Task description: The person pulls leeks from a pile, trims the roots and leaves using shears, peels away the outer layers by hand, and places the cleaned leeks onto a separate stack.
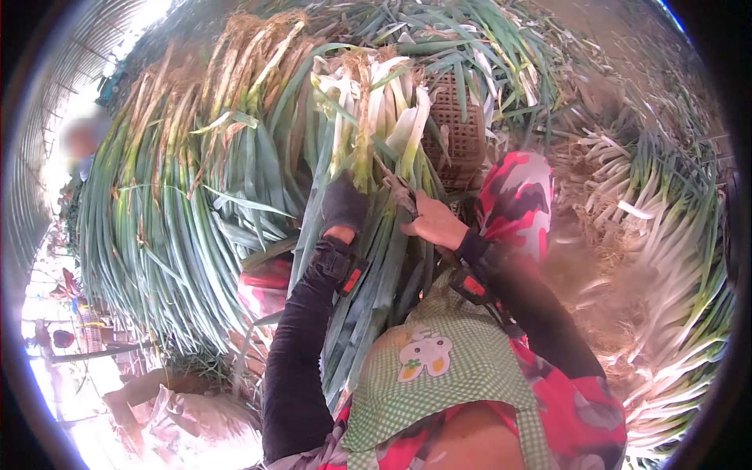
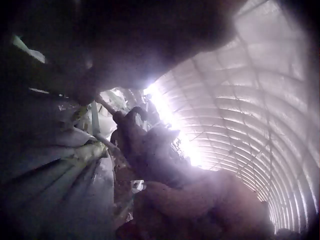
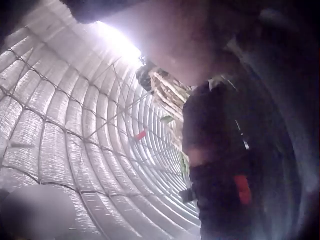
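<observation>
A bunch of leeks (image 1: 407, 129) lies before the person, white ends away and green leaves running down over the lap. My left hand (image 1: 345, 205), in a dark glove, grips the stalks at the bunch's left side. My bare right hand (image 1: 437, 222) holds a dark, worn, plier-like tool (image 1: 399, 190) against the bunch's right side. In the left wrist view, two slim arms of the tool (image 2: 145, 145) reach toward the pale stalks, and the right hand (image 2: 200, 205) wraps its near end. The left hand's fingertips are hidden among the leaves.
A brown plastic crate (image 1: 454, 133) stands behind the bunch. Piled leeks (image 1: 168, 188) rise at the left, and more leeks (image 1: 666, 251) lie in rows at the right. A pale sack (image 1: 196, 427) sits at lower left. A person (image 1: 82, 145) is at the far left.
</observation>
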Available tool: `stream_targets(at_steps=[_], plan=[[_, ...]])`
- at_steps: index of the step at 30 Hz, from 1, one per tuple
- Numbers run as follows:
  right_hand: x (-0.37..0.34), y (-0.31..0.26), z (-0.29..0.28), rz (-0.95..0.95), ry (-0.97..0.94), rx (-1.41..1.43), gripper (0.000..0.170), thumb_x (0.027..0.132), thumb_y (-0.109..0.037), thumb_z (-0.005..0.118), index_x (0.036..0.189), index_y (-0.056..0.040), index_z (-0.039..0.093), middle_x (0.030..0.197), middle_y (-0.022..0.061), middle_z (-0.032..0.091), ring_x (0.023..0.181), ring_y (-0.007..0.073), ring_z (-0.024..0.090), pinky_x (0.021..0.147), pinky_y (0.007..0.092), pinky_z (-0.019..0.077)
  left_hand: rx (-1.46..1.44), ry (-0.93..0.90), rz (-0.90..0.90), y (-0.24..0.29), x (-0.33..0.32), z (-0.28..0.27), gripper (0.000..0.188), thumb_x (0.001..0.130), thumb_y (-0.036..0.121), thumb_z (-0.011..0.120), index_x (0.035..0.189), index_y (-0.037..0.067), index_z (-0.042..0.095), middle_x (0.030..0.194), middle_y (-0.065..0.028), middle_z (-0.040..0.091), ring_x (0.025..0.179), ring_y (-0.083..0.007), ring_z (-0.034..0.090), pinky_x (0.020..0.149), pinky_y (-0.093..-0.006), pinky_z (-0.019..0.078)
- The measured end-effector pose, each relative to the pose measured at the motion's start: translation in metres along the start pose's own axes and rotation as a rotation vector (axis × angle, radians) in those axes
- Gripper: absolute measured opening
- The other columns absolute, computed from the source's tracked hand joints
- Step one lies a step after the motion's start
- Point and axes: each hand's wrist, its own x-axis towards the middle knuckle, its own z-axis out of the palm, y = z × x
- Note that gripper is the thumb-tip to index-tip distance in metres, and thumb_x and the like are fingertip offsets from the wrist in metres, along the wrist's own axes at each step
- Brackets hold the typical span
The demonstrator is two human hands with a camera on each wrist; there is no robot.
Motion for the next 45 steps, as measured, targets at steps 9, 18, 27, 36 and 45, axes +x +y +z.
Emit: stream_targets(at_steps=[9, 18, 27, 36, 45], plan=[[-0.041, -0.007, -0.009, 0.039, -0.108, -0.058, 0.057, 0.074, -0.027, 0.065, 0.109, 0.006, 0.036, 0.087, 0.0321, 0.055, 0.088, 0.0466, 0.054, 0.075, 0.0467, 0.0419, -0.091, 0.025, -0.076, -0.009, 0.002, 0.014, 0.032, 0.069, 0.012, 0.059, 0.101, 0.007, 0.06, 0.09, -0.0235, 0.062, 0.089, -0.0384, 0.06, 0.074, -0.0445, 0.0468], [-0.01, -0.016, -0.017, -0.025, -0.037, -0.055, 0.055, 0.073, -0.025, 0.066, 0.102, 0.0096, 0.036, 0.078, 0.0321, 0.054, 0.081, 0.0474, 0.055, 0.07, 0.0479, 0.0421, -0.055, 0.042, -0.042, -0.001, -0.003, 0.009, 0.027, 0.071, 0.013, 0.059, 0.097, 0.007, 0.06, 0.08, -0.0224, 0.063, 0.08, -0.0396, 0.06, 0.068, -0.0467, 0.0469], [0.099, 0.002, -0.023, 0.003, 0.151, -0.133, 0.047, 0.072, -0.023, 0.06, 0.099, 0.0118, 0.042, 0.078, 0.0311, 0.056, 0.08, 0.0461, 0.056, 0.071, 0.049, 0.0427, -0.073, 0.011, -0.016, -0.018, 0.004, 0.02, 0.028, 0.07, 0.016, 0.061, 0.096, 0.007, 0.062, 0.079, -0.0212, 0.063, 0.078, -0.038, 0.061, 0.068, -0.0459, 0.0472], [0.191, -0.014, -0.059, 0.129, 0.184, -0.211, 0.05, 0.067, -0.021, 0.058, 0.103, 0.0121, 0.046, 0.085, 0.0287, 0.061, 0.085, 0.0407, 0.06, 0.073, 0.0428, 0.0478, -0.187, -0.002, -0.03, -0.031, 0.002, 0.032, 0.029, 0.067, 0.014, 0.061, 0.095, 0.007, 0.063, 0.077, -0.0211, 0.063, 0.076, -0.0374, 0.061, 0.069, -0.0449, 0.0483], [0.154, -0.01, -0.057, 0.12, 0.01, -0.112, 0.055, 0.071, -0.023, 0.061, 0.111, 0.0109, 0.043, 0.089, 0.0284, 0.059, 0.085, 0.0417, 0.058, 0.073, 0.0431, 0.0453, 0.127, -0.161, 0.531, -0.053, 0.037, -0.01, 0.036, 0.059, 0.027, 0.071, 0.087, 0.006, 0.065, 0.073, -0.0184, 0.062, 0.07, -0.0367, 0.061, 0.064, -0.0419, 0.049]])
